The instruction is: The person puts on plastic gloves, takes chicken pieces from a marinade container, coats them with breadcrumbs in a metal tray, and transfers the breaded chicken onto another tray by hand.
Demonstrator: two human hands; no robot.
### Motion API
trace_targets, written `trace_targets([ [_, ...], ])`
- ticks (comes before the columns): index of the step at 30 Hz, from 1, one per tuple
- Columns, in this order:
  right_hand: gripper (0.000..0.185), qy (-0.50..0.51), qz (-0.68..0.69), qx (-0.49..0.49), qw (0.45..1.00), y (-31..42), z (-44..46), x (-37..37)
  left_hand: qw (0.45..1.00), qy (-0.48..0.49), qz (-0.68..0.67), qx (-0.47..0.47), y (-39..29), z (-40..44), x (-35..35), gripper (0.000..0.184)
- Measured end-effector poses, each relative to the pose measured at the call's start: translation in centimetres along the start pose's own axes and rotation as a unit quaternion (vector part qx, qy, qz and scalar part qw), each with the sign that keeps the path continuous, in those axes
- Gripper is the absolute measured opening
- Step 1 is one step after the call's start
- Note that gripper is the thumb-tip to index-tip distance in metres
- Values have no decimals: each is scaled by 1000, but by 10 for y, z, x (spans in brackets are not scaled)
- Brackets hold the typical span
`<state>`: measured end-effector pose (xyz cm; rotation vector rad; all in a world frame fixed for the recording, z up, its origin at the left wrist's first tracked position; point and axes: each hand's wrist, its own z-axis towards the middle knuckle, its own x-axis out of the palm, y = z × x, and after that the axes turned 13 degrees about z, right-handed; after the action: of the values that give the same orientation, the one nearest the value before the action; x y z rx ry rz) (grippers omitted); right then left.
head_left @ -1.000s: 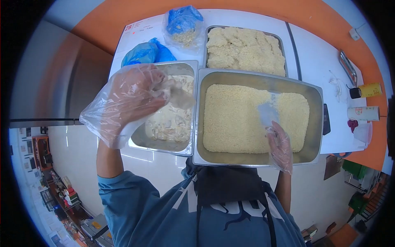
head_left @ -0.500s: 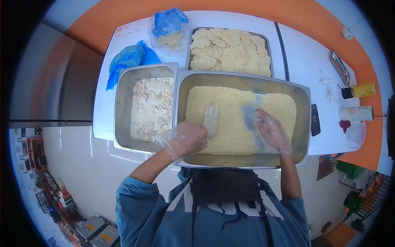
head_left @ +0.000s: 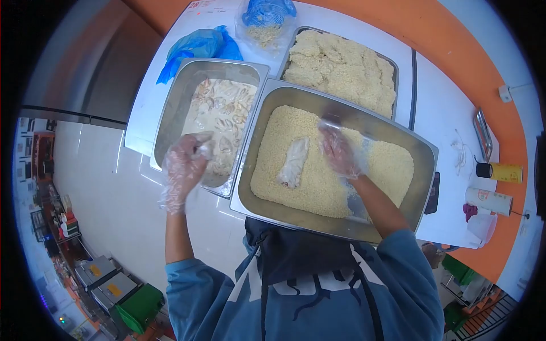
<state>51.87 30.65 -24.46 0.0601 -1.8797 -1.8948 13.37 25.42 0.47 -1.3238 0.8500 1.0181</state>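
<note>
left hand (head_left: 185, 163) — fingers curled over batter tray (head_left: 176, 112), hold unclear; right hand (head_left: 338, 149) — fingers outstretched over crumbs (head_left: 322, 184)

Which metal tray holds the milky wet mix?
The leftmost tray, by the left hand; the big tray beside it holds loose crumbs, the rear tray a crumbly heap.

Bright diffuse light, glare streaks on floor (head_left: 91, 148), strong fisheye curvature, black corners

Smooth metal pan (head_left: 422, 170), rough matt crumbs (head_left: 268, 153).
</note>
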Motion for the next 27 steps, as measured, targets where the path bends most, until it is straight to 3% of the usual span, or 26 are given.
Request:
trace_targets([
  [3,42,62,-331,-13,942,16,-40,19,997,-39,-35,-48,28,0,14,21],
  [6,45,63,-207,180,959,94,-75,56,992,-108,-48,-45,46,-2,32,19],
  [8,50,-25,-225,174,958,73,-112,23,989,-127,-65,-45,58,-5,46,17],
  [10,55,-107,-222,288,925,85,-132,25,983,-152,-94,-42,64,-8,55,16],
  [11,57,-143,-208,401,881,124,-128,50,978,-168,-115,-38,64,-9,59,15],
  [14,52,-124,-267,499,815,135,-115,86,984,-151,-87,-43,68,-14,58,19],
  [15,50,-108,-271,497,817,124,-108,92,988,-132,-64,-45,68,-14,57,21],
  [18,45,-30,-229,354,906,71,-87,97,987,-139,-76,-20,61,-13,52,19],
  [20,42,-15,-212,279,937,61,-74,97,988,-150,-34,-1,65,-14,56,18],
  [26,43,-126,-306,111,937,68,-48,34,986,-160,-38,8,75,-12,59,19],
  [27,44,-84,-353,55,930,63,-23,27,985,-167,-31,18,78,-12,61,19],
])
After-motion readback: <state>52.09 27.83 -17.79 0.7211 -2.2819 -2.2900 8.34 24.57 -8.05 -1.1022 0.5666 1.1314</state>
